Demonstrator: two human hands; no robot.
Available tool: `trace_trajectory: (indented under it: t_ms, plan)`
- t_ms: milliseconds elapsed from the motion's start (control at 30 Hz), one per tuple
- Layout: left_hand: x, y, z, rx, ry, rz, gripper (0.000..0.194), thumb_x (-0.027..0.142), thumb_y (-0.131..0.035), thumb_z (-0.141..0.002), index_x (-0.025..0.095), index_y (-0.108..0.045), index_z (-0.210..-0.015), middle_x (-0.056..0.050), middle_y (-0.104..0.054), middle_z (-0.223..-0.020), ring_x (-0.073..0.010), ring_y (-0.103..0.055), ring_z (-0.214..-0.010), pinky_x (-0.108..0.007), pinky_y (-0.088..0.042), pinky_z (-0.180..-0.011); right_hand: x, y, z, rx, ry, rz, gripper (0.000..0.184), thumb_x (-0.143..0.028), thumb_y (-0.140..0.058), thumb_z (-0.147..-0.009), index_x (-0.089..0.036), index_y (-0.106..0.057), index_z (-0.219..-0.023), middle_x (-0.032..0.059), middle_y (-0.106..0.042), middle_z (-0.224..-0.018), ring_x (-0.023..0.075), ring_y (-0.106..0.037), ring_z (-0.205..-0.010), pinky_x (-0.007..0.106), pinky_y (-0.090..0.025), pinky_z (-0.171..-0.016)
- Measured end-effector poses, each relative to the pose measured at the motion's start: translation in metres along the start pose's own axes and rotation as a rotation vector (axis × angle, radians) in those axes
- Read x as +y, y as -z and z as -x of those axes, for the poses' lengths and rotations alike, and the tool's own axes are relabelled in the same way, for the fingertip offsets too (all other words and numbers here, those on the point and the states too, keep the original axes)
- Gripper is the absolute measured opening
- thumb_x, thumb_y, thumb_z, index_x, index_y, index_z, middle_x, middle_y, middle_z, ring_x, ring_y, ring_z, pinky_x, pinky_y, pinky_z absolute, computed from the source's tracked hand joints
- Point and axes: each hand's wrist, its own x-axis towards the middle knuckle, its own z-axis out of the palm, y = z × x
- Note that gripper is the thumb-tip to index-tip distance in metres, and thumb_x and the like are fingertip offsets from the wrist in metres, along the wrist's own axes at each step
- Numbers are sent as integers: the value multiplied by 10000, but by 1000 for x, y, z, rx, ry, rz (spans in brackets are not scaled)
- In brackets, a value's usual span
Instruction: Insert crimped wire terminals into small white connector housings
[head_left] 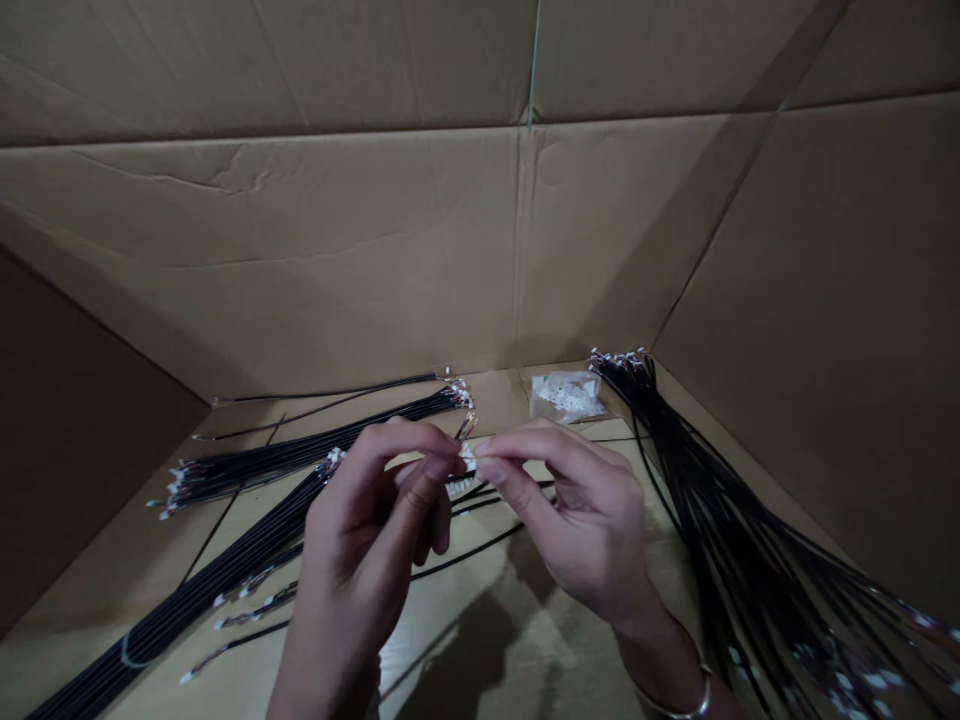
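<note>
White connector (466,460) pinched in grip between left hand (356,540) and right hand (570,520) fingertips.

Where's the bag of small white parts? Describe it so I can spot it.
In the cardboard box, look along the far wall, beyond the right hand. There lies a small clear plastic bag of white pieces, the only bag among black wires.

Black cables (300,448) (white-tipped) in a brown cardboard box (300,200).
</note>
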Motion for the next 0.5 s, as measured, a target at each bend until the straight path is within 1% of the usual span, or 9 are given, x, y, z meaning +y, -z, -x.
trace_trajectory:
  t_ms: [100, 167, 233, 300, 333, 367, 433, 500]
  plan:
    - [-1, 1, 1, -41, -29, -71, 168, 206, -634, -987, 328, -735, -931, 65, -609, -778, -47, -505, -540, -129, -402, -473, 4, 4, -2, -3, 98, 74, 138, -136, -715, -985, -262, -762, -1014, 20, -807, -917, 174, -742, -824, 319, -615, -756]
    - [-2, 1, 2, -22, -21, -126, 165, 207, -645, -981, 330, -746, -939, 56, -634, -821, -59, -523, -575, -144, -437, -513, 6, 6, -3, -10, 131, 87, 149, -134, -707, -989, -266, -771, -1018, 22, -812, -921, 178, -746, -814, 327, -621, -738]
    - [-2, 1, 3, -8, -14, -184, 147, 219, -663, -972, 329, -756, -945, 40, -673, -895, -81, -566, -645, -159, -481, -569, 7, 6, -3, -16, 130, 82, 144, -143, -709, -990, -269, -777, -1007, 24, -816, -923, 181, -751, -808, 333, -627, -726]
    - [0, 1, 4, -6, -35, -202, 124, 233, -679, -960, 312, -751, -896, 24, -690, -930, -109, -617, -736, -166, -497, -591, 7, 6, -3, -14, 105, 62, 136, -149, -725, -980, -273, -780, -988, 20, -818, -912, 183, -751, -796, 337, -631, -719]
    - [1, 1, 4, 7, -37, -208, 130, 233, -676, -960, 307, -751, -885, 21, -689, -932, -112, -614, -742, -167, -496, -595, 7, 5, -3, -10, 82, 45, 137, -142, -735, -971, -272, -779, -975, 17, -818, -904, 182, -750, -791, 335, -631, -721]
    - [2, 0, 4, -8, -54, -205, 121, 231, -689, -951, 308, -756, -885, 21, -696, -940, -110, -613, -737, -162, -494, -586, 7, 4, -3, -5, 56, 19, 142, -132, -743, -960, -270, -778, -962, 14, -818, -896, 179, -750, -790, 330, -630, -726]
    - [3, 0, 3, 2, -46, -194, 106, 228, -701, -942, 306, -758, -899, 27, -695, -940, -93, -587, -691, -151, -479, -566, 8, 2, -3, 0, -15, -55, 142, -124, -749, -950, -263, -775, -933, 9, -819, -891, 171, -752, -800, 320, -627, -747]
    - [3, -1, 3, 30, -27, -174, 88, 235, -709, -937, 295, -753, -891, 29, -688, -945, -83, -575, -679, -141, -468, -557, 9, 0, -4, -1, -106, -136, 104, -166, -754, -948, -256, -775, -902, 11, -819, -884, 168, -749, -796, 319, -622, -757]
